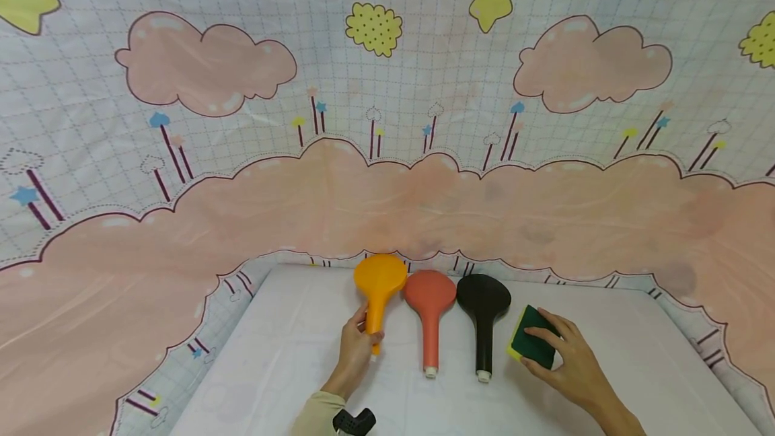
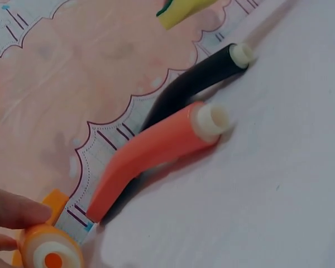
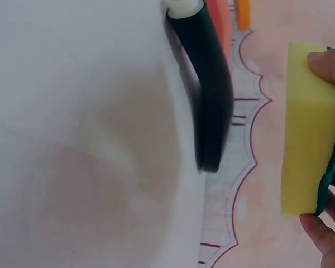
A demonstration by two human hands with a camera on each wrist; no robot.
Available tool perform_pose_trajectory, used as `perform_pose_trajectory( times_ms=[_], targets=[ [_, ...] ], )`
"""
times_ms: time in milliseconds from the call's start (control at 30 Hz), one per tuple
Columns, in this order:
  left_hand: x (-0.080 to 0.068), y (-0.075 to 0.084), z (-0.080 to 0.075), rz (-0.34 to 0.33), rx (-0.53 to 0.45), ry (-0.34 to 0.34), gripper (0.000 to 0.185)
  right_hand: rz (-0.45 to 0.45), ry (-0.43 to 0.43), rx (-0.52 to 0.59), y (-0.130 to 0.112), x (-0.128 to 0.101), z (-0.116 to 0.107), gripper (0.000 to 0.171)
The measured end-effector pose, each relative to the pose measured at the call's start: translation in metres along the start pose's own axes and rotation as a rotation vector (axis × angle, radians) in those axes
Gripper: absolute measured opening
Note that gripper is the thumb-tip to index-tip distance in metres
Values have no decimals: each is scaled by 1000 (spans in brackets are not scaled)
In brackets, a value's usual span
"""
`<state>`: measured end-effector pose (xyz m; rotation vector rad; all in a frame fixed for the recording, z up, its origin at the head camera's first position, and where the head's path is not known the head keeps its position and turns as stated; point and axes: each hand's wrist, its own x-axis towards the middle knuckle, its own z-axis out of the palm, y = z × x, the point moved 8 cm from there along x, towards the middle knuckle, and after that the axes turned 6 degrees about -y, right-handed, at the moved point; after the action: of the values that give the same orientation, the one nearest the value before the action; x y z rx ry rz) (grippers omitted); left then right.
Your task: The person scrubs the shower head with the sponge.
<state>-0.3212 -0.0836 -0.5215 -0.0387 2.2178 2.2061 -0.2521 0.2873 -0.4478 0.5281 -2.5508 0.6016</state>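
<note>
My left hand (image 1: 357, 348) grips the handle of an orange-yellow shower head (image 1: 380, 278); its pale hollow connector end (image 2: 51, 258) faces the camera in the left wrist view. Beside it a coral-red shower head (image 1: 430, 291) lies on the white table, handle pointing toward me. To the right of that one is a black shower head (image 1: 483, 295), laid the same way. My right hand (image 1: 572, 362) holds a sponge (image 1: 535, 338) by its edges, right of the black shower head. In the right wrist view the sponge's yellow foam side (image 3: 310, 139) shows, with its green scouring layer at the edge.
The white table (image 1: 254, 369) reaches toward me under both hands. Behind and around it hangs or lies a patterned cloth (image 1: 436, 214) with pink clouds, yellow stars and a checked ground. A black device (image 1: 355, 421) sits at the left wrist.
</note>
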Motion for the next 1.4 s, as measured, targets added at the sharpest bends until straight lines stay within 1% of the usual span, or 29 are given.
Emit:
perform_pose_trajectory(
  times_ms=[233,433,567,733,867,1133,1267,1400],
  targets=[
    [7,-10,-6,-45,63,26,77,44,-41,9,14,-4,3,47],
    [11,-16,-6,-51,92,35,78,95,-97,1,25,-3,7,46],
    [12,-19,-7,-56,118,39,78,116,-118,0,30,-2,9,46],
    [13,-21,-4,-63,141,33,78,172,-181,-12,42,0,16,48],
    [13,-23,-2,-68,161,24,79,199,-236,-30,49,4,23,52],
    [10,-25,1,-94,236,7,78,213,-257,-30,58,9,32,55],
    [8,-21,0,-81,286,-1,73,234,-280,-23,63,10,37,57],
    [8,-15,-1,-38,369,-15,66,243,-297,-25,66,10,41,58]
  ],
)
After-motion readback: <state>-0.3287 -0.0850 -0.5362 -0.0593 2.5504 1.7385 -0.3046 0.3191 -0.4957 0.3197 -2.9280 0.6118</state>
